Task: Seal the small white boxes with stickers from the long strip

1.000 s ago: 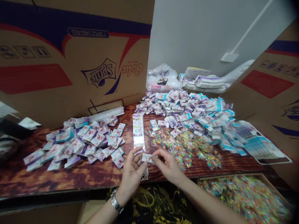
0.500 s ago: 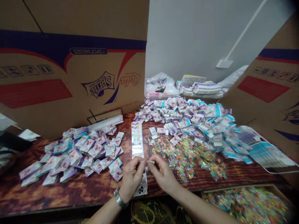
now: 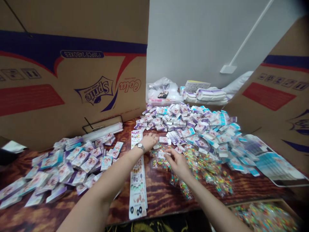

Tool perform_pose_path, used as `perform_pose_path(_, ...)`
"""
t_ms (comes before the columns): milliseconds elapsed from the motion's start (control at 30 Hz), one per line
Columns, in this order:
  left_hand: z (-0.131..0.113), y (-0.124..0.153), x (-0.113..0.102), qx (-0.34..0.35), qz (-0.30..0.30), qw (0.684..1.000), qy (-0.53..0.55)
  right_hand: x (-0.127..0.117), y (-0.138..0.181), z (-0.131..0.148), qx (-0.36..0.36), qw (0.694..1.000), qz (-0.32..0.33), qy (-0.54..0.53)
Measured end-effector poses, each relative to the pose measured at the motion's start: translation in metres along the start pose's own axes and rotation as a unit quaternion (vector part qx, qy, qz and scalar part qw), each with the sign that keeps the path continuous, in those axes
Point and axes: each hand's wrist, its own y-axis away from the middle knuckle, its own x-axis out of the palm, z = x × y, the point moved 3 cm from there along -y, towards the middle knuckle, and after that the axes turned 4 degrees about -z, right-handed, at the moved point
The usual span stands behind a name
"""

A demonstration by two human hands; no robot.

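Left hand (image 3: 149, 141) has been moved up toward box pile (image 3: 193, 124), its grip cannot be told; small white box (image 3: 164, 155) pinched by right hand (image 3: 180, 163) near centre. Candy bags (image 3: 205, 164) spread right of centre; upper left blocked by carton (image 3: 60, 77).

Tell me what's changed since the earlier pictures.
The left hand has let go of the white slip and reached forward toward small boxes; the right hand, holding the slip, has moved forward. The left box pile and printed strips stayed put.
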Motion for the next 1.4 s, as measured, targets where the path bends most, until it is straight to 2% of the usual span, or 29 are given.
perform_pose_path(133,0.005,-0.020,0.026,0.020,0.050,0.997,-0.047,0.000,-0.003,-0.009,-0.013,1.000,0.011,0.005)
perform_pose_path(233,0.008,-0.021,0.031,0.015,0.062,0.995,-0.070,0.003,-0.010,-0.017,0.023,1.000,0.006,0.010)
perform_pose_path(333,0.013,-0.021,0.020,0.002,0.047,0.995,-0.083,0.019,-0.024,-0.019,0.028,0.998,0.021,0.047)
perform_pose_path(467,0.022,-0.018,-0.016,-0.023,-0.011,0.996,-0.090,0.051,-0.040,-0.012,-0.025,0.993,0.082,0.077)
perform_pose_path(567,0.028,0.000,-0.044,-0.046,-0.052,0.994,-0.085,0.064,-0.037,-0.011,-0.051,0.986,0.130,0.096)
perform_pose_path(733,0.028,0.053,-0.071,-0.080,-0.106,0.990,-0.045,0.053,-0.022,-0.011,-0.055,0.976,0.187,0.101)
perform_pose_path(867,0.020,0.090,-0.075,-0.097,-0.147,0.984,0.001,0.057,-0.033,-0.003,-0.016,0.986,0.138,0.092)
perform_pose_path(1000,0.010,0.116,-0.067,-0.104,-0.181,0.972,0.106,0.086,-0.049,0.001,0.057,0.991,0.088,0.088)
perform_pose_path(1100,0.003,0.133,-0.058,-0.105,-0.176,0.966,0.156,0.104,-0.053,-0.004,0.098,0.989,0.072,0.082)
perform_pose_path(1200,-0.004,0.145,-0.054,-0.110,-0.165,0.960,0.197,0.109,-0.057,-0.013,0.127,0.988,0.054,0.066)
perform_pose_path(1300,-0.018,0.154,-0.060,-0.134,-0.160,0.950,0.234,0.106,-0.067,-0.016,0.140,0.989,0.049,0.009)
perform_pose_path(1400,-0.042,0.165,-0.076,-0.159,-0.169,0.929,0.290,0.104,-0.066,-0.006,0.124,0.983,0.080,-0.109)
